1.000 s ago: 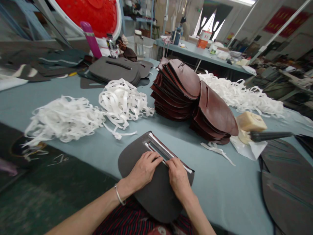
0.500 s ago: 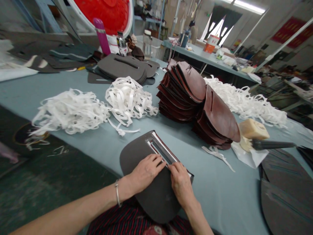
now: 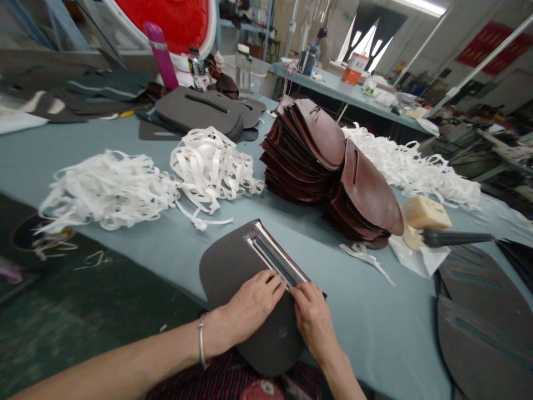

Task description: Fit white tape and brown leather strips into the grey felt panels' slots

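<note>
A dark grey panel (image 3: 225,266) with a reddish-brown edge lies half on the table's edge and half over my lap. Along its far right side runs a long slot, framed by white tape strips (image 3: 275,239). My left hand (image 3: 254,305), with a silver bangle at the wrist, is closed on the panel, fingertips at the slot's near edge. Close beside it, my right hand (image 3: 314,314) has bent fingers gripping the panel at the slot's lower end. The fingertips meet over the white tape; what lies under them is hidden.
Beyond the panel stand stacked brown leather pieces (image 3: 366,189). White ribbon heaps (image 3: 108,189) lie left and behind. At right are a yellowish block (image 3: 427,213), a black-handled brush (image 3: 456,238) and grey panels (image 3: 487,333). More grey panels (image 3: 195,108) and a pink bottle (image 3: 160,55) are at the back.
The view has shifted slightly, so the table things sit further left. Both hands have slid a little down along the slot towards its lower end, still on the panel.
</note>
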